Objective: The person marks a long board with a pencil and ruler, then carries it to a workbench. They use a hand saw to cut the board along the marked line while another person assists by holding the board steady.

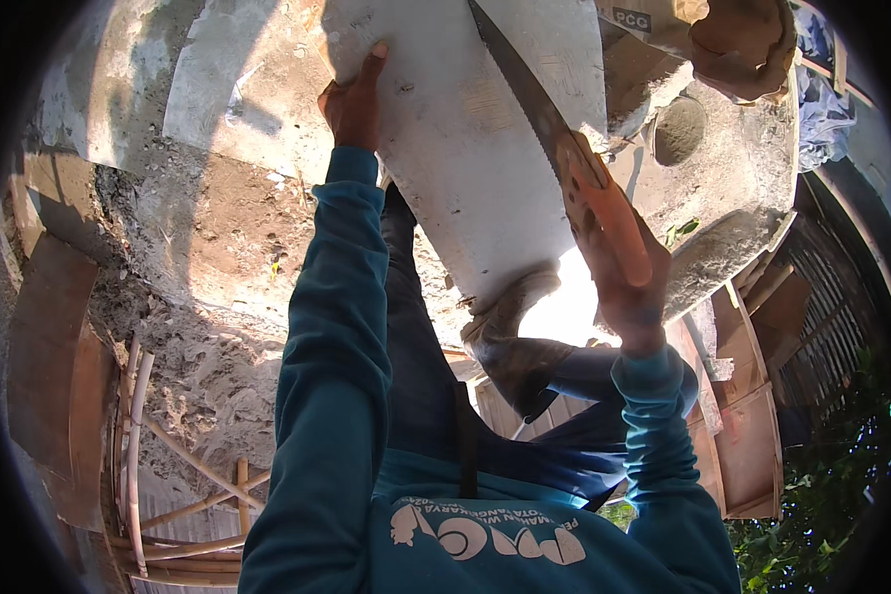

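A wide pale grey board (445,148) stretches from the top of the view down toward my legs. On its left edge rests my left hand (354,104), gripping the edge with the thumb lying on top. My right hand (629,272) is wrapped round the orange handle of a handsaw (530,94). The saw's dark toothed blade slants up and left over the board; whether its teeth touch the surface I cannot tell. One of my boots (515,337), muddy and dark, presses against the board's near end.
Sandy, rubble-strewn ground (238,238) lies to the left, beside a bamboo frame (188,515). At the right is a concrete slab with a round hole (680,131), below a torn brown bag (742,45). Wooden panels (742,445) and corrugated sheeting (832,327) stand farther right.
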Demonstrator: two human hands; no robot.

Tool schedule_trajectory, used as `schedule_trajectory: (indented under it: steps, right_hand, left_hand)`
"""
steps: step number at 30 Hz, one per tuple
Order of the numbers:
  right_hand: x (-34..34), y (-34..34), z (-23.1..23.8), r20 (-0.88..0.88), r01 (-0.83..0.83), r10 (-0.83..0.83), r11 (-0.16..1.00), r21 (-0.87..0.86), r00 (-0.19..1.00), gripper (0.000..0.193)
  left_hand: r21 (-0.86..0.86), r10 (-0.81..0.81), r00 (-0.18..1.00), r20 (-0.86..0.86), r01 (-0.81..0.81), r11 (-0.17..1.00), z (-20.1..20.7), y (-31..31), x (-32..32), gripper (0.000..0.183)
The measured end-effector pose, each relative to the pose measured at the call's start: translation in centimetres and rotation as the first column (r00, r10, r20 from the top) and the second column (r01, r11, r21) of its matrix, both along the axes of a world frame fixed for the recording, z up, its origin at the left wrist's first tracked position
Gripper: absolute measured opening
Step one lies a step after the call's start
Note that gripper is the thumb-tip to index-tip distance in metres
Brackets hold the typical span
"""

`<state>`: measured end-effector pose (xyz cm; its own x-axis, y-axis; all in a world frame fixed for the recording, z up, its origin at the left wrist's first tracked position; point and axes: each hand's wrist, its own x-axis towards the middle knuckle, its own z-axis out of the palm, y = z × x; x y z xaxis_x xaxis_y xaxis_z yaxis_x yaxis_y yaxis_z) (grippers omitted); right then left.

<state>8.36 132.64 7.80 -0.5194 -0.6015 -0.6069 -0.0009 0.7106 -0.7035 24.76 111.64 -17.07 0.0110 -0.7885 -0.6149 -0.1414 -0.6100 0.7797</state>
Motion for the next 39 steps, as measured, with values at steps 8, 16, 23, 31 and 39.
schedule_trajectory:
  steps: [8,16,23,31,39]
  right_hand:
    - [-0.5,-1.5,-1.7,-0.081,-0.055,0.064,0.993,0.109,0.995,0.041]
    - [0.2,1.6,0.2,-0.103,-0.015,0.025,0.995,0.103,0.994,0.043]
    - [0.1,3.6,0.8,-0.14,-0.067,0.07,0.997,0.027,0.988,0.043]
    - [-1.2,0.9,-4.7,-0.089,-0.037,0.032,0.998,-0.049,0.995,0.044]
    - [-0.5,6.3,-1.8,-0.087,0.061,-0.074,0.988,-0.143,0.993,0.041]
  left_hand:
    - [0.075,0.036,0.999,-0.021,-0.034,0.997,-0.2,1.6,0.8,0.053]
    - [0.066,-0.015,0.998,-0.063,0.019,0.998,0.0,0.8,0.9,0.041]
    - [0.053,0.023,0.999,-0.048,-0.02,0.998,-0.2,-0.1,0.6,0.044]
    - [0.044,-0.062,0.997,-0.034,0.064,0.997,-2.7,0.4,1.9,0.044]
    - [0.017,-0.031,1.0,0.003,0.031,0.999,-1.5,0.1,1.0,0.05]
